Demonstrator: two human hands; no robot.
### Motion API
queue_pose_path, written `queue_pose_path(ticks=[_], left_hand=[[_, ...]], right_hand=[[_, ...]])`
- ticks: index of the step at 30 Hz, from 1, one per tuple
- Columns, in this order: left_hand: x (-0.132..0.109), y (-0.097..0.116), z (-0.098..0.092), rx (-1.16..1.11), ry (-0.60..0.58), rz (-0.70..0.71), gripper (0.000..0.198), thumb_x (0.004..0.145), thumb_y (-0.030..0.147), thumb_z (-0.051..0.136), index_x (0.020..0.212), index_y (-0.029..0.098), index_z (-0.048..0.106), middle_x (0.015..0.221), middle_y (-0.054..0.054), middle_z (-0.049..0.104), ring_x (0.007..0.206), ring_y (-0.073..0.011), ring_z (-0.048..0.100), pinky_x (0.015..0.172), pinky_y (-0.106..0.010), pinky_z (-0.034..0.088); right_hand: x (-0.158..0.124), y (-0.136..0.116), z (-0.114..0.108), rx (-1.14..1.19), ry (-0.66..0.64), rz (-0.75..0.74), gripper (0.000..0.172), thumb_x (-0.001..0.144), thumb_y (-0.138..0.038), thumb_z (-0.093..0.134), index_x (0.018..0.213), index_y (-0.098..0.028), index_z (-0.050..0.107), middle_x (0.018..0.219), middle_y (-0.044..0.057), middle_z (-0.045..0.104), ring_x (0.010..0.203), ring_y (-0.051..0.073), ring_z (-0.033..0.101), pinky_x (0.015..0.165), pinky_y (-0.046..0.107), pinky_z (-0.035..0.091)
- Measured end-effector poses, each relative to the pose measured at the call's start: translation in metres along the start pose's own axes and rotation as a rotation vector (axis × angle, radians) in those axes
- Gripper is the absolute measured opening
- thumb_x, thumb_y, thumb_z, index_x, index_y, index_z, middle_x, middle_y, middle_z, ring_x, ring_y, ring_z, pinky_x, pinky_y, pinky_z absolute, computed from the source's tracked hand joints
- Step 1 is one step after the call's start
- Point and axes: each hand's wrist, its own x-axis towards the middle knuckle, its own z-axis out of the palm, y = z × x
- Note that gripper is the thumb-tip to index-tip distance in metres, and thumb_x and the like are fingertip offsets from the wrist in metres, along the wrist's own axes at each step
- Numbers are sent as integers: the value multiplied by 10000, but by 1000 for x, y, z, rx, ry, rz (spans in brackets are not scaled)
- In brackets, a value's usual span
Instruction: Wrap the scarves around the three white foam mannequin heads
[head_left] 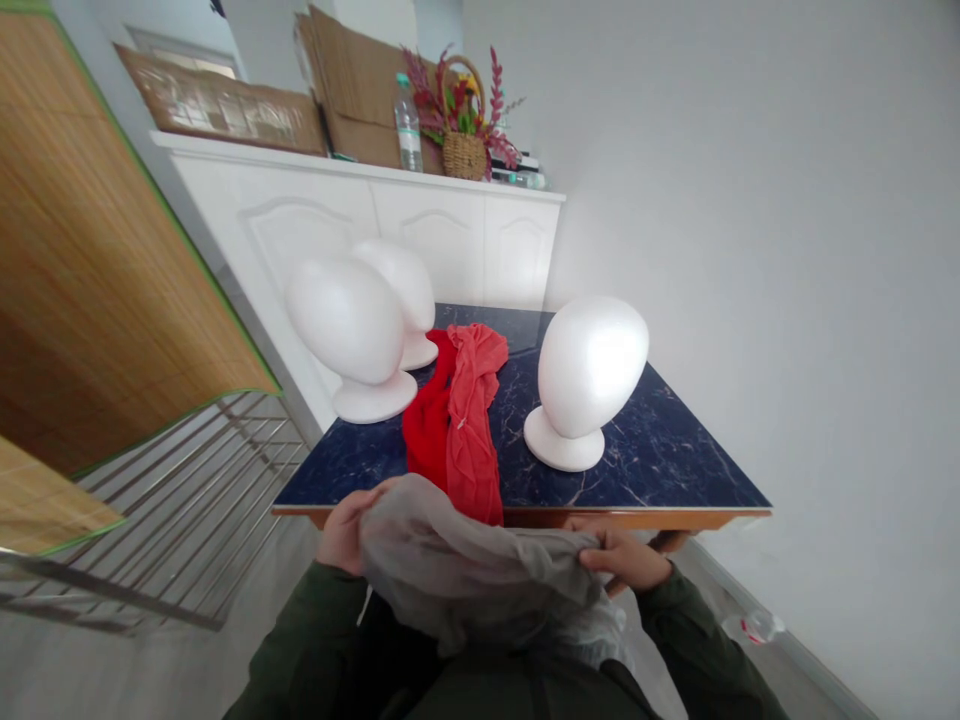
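Observation:
Between my hands a sheer grey scarf [480,560] is stretched in front of the table's near edge, hanging in loose folds over my lap. My left hand [349,530] grips its left end, with some fingers behind the cloth. At the right end, my right hand [626,558] pinches the fabric between thumb and fingers. Just beyond the cloth, a bright red scarf [429,425] and a coral-red scarf [474,420] lie side by side on the table. A white head form [589,370] stands to their right. Two more, a nearer head form [349,320] and a farther head form [405,285], stand at left.
The dark blue marbled table [660,450] meets a white cabinet [315,215] behind. On the cabinet are cardboard boxes [360,90], a water bottle [409,130] and a flower basket [463,155]. A metal rack [187,500] flanks the left. A plastic bottle [757,627] lies at lower right.

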Motion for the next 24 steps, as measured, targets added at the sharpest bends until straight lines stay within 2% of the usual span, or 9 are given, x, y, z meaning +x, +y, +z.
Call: queue_pose_path(ticks=[3,6,8,11,14,17,20,22,24], left_hand=[[-4,-3,10,461,-261,-8,250,560,241,606,792,159,654,804,-71,655,807,-253,580,729,-316,428],[-15,-8,37,868,-344,175,457,486,236,696,939,221,630,954,-66,632,922,-282,544,833,-342,370],[-23,-11,64,933,-377,337,673,420,230,736,1071,237,563,1110,-72,561,1030,-297,484,905,-362,314],[-28,-10,106,874,-565,427,846,419,236,743,1207,212,434,1230,-82,461,1121,-287,405,957,-378,264],[-21,0,135,886,-719,399,633,507,255,700,1111,188,522,1049,-73,587,960,-266,519,841,-362,376],[-10,18,143,1049,-752,355,147,605,243,616,733,182,657,706,-32,640,662,-205,562,631,-291,415],[-9,37,145,1001,-750,249,87,629,201,576,583,178,647,574,-14,611,553,-178,535,552,-276,401],[-14,45,150,745,-711,147,102,619,202,590,681,170,665,660,-27,639,639,-216,569,591,-311,429],[-20,48,161,456,-672,34,174,622,224,600,768,152,662,743,-50,650,735,-257,584,649,-359,445]], right_hand=[[1,-16,4,186,170,-67,329,742,-450,585,820,-131,563,767,37,537,675,144,497,643,244,404],[6,-31,13,336,241,-78,312,746,-429,590,867,-144,560,733,32,553,660,150,520,623,246,418],[14,-44,19,335,201,-79,332,743,-426,592,908,-140,560,758,42,563,698,168,532,649,267,427],[29,-69,27,258,40,-99,382,757,-415,579,1013,-135,534,852,55,563,772,179,528,696,285,426],[40,-87,27,93,-25,-168,427,732,-407,611,1046,-132,520,935,60,544,823,179,507,731,280,410],[40,-91,18,24,133,-174,365,712,-399,639,942,-134,537,801,31,550,690,146,510,626,235,416],[36,-85,12,68,251,-233,489,673,-488,645,997,-150,505,830,37,544,720,161,519,679,265,421],[38,-79,19,43,150,-280,657,619,-566,645,1093,-146,470,965,78,528,875,210,501,818,328,376],[47,-69,36,-39,-66,-288,687,586,-585,649,1097,-154,489,1014,80,521,960,230,470,903,347,310]])
